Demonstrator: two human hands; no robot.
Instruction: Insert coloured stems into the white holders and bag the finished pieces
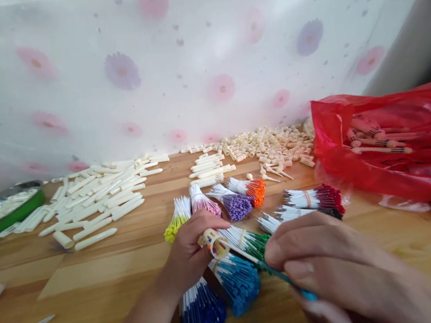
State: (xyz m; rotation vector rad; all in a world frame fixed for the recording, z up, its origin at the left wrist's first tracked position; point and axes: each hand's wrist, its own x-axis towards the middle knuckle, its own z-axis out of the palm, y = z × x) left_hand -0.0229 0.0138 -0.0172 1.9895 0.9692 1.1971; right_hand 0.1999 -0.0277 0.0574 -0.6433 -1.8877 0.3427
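While the left hand (188, 242) grips a hollow, slotted cream cylinder (220, 248), its open end facing the right hand (329, 257), that hand pinches a slim blue-ended stick (246, 254), long axis slanting, white end at the cylinder's rim. Beyond the cylinder lies a purple-tipped bundle (238, 206); well right of it, a crinkled red plastic bag (331, 150).

1. The left forearm (150, 305), left of centre at the bottom of the frame, is bare, slim and smooth, narrowing toward the wrist (170, 281).
2. The left hand (186, 243), near the centre of the frame, is bare too, with slender fingers (207, 220).
3. The right hand (350, 265), lower right, is bare and appears larger, its outline blurred toward the corner.
4. Its fingertips are rounded; one visible nail (298, 268) looks short and plain.
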